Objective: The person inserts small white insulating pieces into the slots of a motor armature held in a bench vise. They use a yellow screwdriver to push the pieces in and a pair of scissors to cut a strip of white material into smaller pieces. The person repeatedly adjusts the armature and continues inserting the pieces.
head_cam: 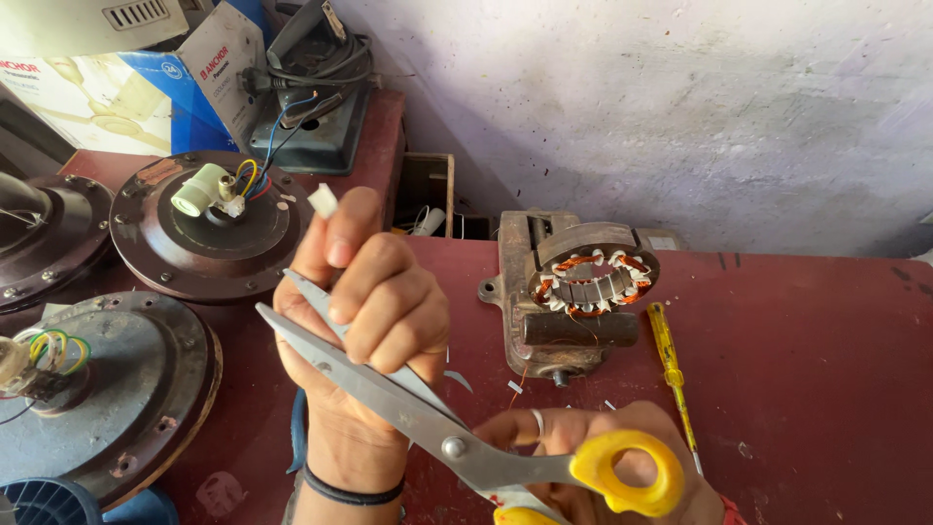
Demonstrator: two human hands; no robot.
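My left hand (364,301) is raised in the middle of the view, pinching a small white strip (323,200) between thumb and fingertips. My right hand (593,457) at the bottom grips yellow-handled scissors (428,413); their steel blades are parted and reach up-left across my left hand toward the strip. Behind the hands a copper-wound stator (593,282) sits clamped in a rusty bench vise (535,311) on the dark red table (807,369).
Three ceiling fan motor housings lie at the left: a brown one with coloured wires (209,228), a grey one (117,389), another at the edge (44,238). A yellow screwdriver (671,369) lies right of the vise. Cartons (126,87) and a metal box with cables (316,97) stand behind.
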